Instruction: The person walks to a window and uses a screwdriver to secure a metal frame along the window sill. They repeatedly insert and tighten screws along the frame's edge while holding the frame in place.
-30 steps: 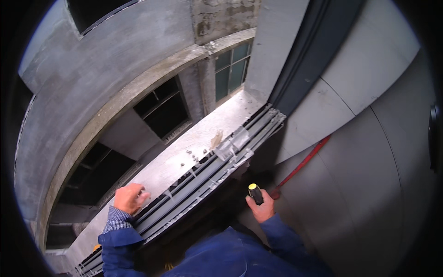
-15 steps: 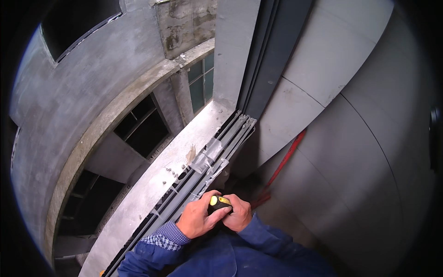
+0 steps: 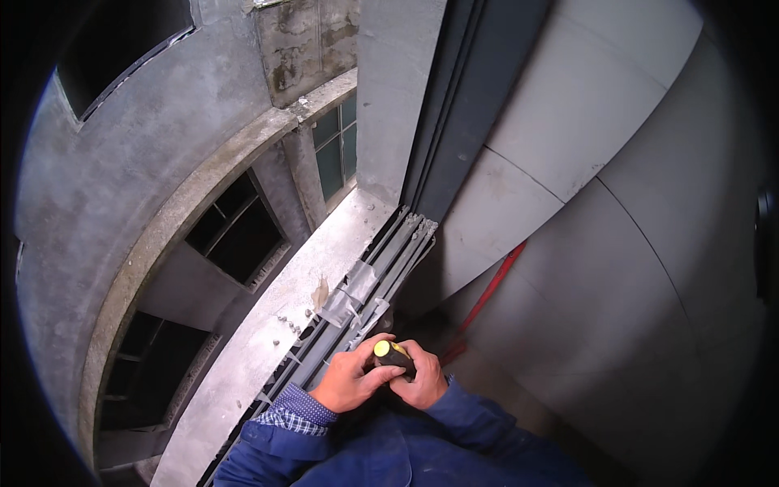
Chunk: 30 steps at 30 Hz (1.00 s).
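Note:
My left hand (image 3: 349,377) and my right hand (image 3: 420,375) are together low in the middle, in front of my blue jacket, both closed around a short black tool handle (image 3: 390,356) with a yellow end pointing up toward me. The rest of the tool is hidden by my fingers. Just beyond them runs the grey metal window track (image 3: 386,260), ragged along its edges, with torn pale film (image 3: 345,296) on it and lumps of debris at its far end.
A pale sill (image 3: 243,365) with small crumbs runs along the track's left, above a drop facing a curved concrete wall (image 3: 138,130) with window openings. A dark upright frame (image 3: 462,97) rises at the far end. Grey panels (image 3: 535,195) and a red bar (image 3: 491,288) are on the right.
My left hand has moved right from the sill to join my right hand on the tool, which has shifted left and down. The view has swung slightly.

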Each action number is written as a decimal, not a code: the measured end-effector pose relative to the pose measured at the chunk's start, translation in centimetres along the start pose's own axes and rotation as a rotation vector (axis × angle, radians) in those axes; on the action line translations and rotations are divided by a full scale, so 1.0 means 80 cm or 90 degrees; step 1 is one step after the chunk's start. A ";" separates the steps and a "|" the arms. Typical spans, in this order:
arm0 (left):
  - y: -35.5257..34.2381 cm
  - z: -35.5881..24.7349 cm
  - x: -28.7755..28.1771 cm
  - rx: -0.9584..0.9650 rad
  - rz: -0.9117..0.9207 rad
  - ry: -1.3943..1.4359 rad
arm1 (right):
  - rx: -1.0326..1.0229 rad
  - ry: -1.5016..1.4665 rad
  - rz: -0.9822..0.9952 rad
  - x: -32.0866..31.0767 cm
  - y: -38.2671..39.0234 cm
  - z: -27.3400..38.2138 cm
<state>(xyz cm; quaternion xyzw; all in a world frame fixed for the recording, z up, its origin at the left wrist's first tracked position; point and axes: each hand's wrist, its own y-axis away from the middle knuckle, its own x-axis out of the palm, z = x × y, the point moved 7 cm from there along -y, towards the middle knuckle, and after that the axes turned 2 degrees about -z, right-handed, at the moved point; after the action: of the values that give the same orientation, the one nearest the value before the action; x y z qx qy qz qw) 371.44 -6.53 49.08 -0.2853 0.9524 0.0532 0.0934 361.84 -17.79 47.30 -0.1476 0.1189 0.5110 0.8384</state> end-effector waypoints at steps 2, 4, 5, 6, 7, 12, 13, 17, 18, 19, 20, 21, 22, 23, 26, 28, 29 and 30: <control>-0.003 -0.005 -0.001 0.011 0.011 -0.014 | 0.031 -0.048 0.020 -0.002 -0.001 -0.006; 0.000 -0.001 -0.001 -0.006 0.004 0.003 | 0.052 -0.096 0.048 -0.002 -0.004 -0.003; 0.001 -0.007 -0.003 0.047 -0.011 -0.026 | 0.035 -0.102 0.043 -0.002 -0.005 -0.001; 0.001 -0.009 -0.002 0.070 -0.008 -0.043 | 0.048 -0.134 0.017 -0.004 -0.007 -0.003; 0.001 -0.011 0.000 0.093 -0.006 -0.061 | 0.061 -0.165 -0.009 -0.005 -0.008 -0.003; 0.000 -0.025 0.001 0.108 0.010 -0.023 | 0.144 -0.419 -0.120 0.002 -0.018 -0.007; -0.001 -0.023 0.004 0.076 0.034 -0.035 | 0.163 -0.451 -0.121 0.005 -0.020 -0.009; 0.001 -0.018 0.009 0.082 0.049 -0.131 | 0.212 -0.500 -0.156 0.011 -0.031 -0.004; 0.001 -0.016 0.010 0.084 0.045 -0.131 | 0.218 -0.491 -0.174 0.010 -0.031 0.001; 0.001 -0.016 0.011 0.087 0.043 -0.132 | 0.216 -0.499 -0.182 0.011 -0.032 0.005; 0.001 -0.016 0.010 0.089 0.040 -0.133 | 0.211 -0.505 -0.185 0.011 -0.031 0.006; 0.001 -0.019 0.010 0.104 0.033 -0.142 | 0.206 -0.512 -0.186 0.012 -0.030 0.007; 0.002 -0.024 0.008 0.119 0.027 -0.151 | 0.200 -0.520 -0.187 0.014 -0.029 0.007; 0.003 -0.027 0.008 0.133 0.020 -0.160 | 0.193 -0.517 -0.190 0.014 -0.026 0.007; 0.007 -0.022 0.008 0.120 0.016 -0.174 | 0.170 -0.495 -0.184 0.018 -0.023 0.010; 0.005 -0.017 0.010 0.108 0.026 -0.168 | 0.159 -0.458 -0.182 0.016 -0.021 0.011; 0.004 -0.019 0.009 0.108 0.025 -0.174 | 0.154 -0.447 -0.175 0.016 -0.022 0.011; 0.004 -0.021 0.008 0.107 0.022 -0.180 | 0.150 -0.436 -0.167 0.017 -0.023 0.013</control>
<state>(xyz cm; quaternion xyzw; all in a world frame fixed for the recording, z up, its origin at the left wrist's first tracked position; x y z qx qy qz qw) 370.53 -6.85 50.57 -0.2498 0.9356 0.0147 0.2492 364.15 -17.06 48.03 0.1153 -0.1302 0.4022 0.8989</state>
